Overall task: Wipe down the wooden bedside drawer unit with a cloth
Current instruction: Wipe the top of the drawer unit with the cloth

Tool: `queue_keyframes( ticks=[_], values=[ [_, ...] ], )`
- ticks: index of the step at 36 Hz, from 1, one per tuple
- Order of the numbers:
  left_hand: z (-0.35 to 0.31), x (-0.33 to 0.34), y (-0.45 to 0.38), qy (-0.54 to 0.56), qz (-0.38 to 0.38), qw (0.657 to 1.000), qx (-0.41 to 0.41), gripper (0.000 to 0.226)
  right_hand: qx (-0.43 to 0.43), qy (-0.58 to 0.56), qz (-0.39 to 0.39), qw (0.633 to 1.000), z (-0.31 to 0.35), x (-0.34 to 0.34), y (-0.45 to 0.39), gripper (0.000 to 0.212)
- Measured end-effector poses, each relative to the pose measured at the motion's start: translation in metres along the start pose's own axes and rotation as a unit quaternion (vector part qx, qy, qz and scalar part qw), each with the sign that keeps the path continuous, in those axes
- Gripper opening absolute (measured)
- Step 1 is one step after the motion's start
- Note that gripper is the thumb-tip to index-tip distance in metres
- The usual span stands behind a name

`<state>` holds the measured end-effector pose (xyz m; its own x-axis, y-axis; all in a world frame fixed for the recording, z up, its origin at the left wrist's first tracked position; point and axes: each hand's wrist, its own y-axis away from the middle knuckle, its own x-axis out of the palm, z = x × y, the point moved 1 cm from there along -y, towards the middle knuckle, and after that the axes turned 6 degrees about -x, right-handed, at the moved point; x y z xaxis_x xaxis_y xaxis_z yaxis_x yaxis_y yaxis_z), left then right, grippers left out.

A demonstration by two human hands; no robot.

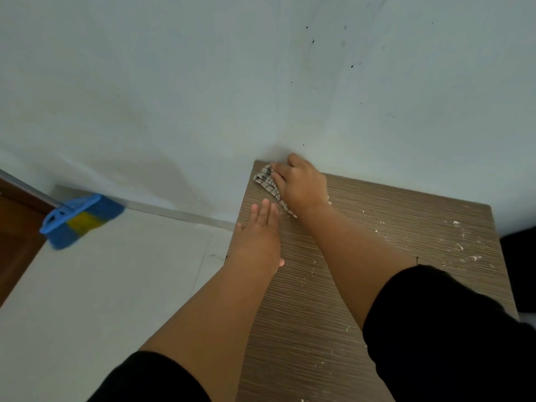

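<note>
Barely begun, I'd say: the right hand [301, 184] presses a checked grey cloth [268, 184] into the brown wood-grain drawer top's [362, 227] upper-left corner, the left hand [258, 230] lies flat and empty, and white crumbs [461, 245] remain at right.

Dimly, evenly lit; no glare. Cast soft shadows on the wall [174, 97] behind the broom [78, 220]. Blurred slightly throughout, softest at the broom. Bent straight lines near the edges.

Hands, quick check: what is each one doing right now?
Left hand: open, fingers straight, flat at the drawer unit top's left edge.
Right hand: presses the checked cloth on the far left corner; grip cannot be told.
</note>
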<state>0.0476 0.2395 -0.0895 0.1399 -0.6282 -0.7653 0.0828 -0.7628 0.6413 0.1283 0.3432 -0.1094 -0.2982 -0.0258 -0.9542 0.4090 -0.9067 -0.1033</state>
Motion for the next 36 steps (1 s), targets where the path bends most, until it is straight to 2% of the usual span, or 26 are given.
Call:
queue_keyframes(
  ticks=[8,11,13,16,23,30,36],
  values=[
    [-0.009,-0.007,0.004,-0.060,0.012,0.997,-0.036,0.103,0.034,0.024,-0.019,0.999,-0.023,-0.006,0.016,0.027],
    [-0.022,-0.014,0.007,-0.094,-0.001,0.994,-0.054,0.090,0.054,0.022,-0.016,0.998,-0.037,-0.012,0.025,0.028],
    [-0.036,-0.015,0.010,-0.095,-0.024,0.994,-0.038,0.083,0.063,0.029,-0.015,0.997,-0.048,-0.016,0.032,0.029],
    [-0.066,-0.010,0.019,-0.097,-0.055,0.994,0.013,0.083,0.090,0.038,-0.012,0.995,-0.068,-0.025,0.046,0.029],
    [-0.142,0.007,0.031,-0.085,-0.058,0.992,0.078,0.089,0.148,0.047,-0.019,0.988,-0.127,-0.050,0.086,0.028],
    [-0.204,0.022,0.042,-0.106,-0.031,0.988,0.104,0.093,0.218,0.068,-0.038,0.973,-0.195,-0.075,0.132,0.030],
    [-0.224,0.030,0.044,-0.132,-0.046,0.987,0.083,0.096,0.259,0.094,-0.053,0.960,-0.241,-0.092,0.160,0.030]
  ],
)
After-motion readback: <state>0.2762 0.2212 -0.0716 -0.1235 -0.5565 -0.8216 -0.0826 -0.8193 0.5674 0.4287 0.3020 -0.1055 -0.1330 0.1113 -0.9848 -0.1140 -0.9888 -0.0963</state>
